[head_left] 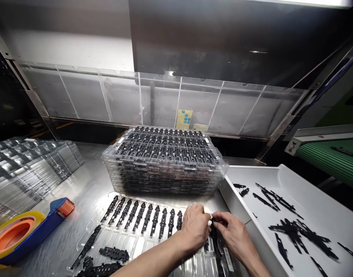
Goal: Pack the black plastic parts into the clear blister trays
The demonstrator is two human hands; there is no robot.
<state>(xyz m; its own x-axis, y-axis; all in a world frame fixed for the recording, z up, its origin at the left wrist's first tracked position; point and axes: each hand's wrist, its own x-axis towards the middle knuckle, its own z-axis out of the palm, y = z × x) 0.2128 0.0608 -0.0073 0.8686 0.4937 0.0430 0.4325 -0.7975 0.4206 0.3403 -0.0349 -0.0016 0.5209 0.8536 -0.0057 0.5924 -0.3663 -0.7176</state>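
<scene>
My right hand [234, 232] pinches a slim black plastic part [214, 236] between thumb and fingers, above the right end of a clear plastic tray [147, 242]. Right beside it is my left hand [195, 225], its fingers curled in and something small and white at its fingertips. What the left fingers grip is hidden. Perforated black plastic strips [140, 216] stand in a row in the tray's back slots, partly covered by my left hand. More black parts [114, 254] lie loose over the tray's front left.
Behind stands a stack of filled clear trays [164, 173]. At left are stacked clear trays [49, 165] and a blue tape dispenser [46, 231]. A white bin [263, 223] with scattered black parts borders the right side. Beyond it runs a green conveyor belt [332, 154].
</scene>
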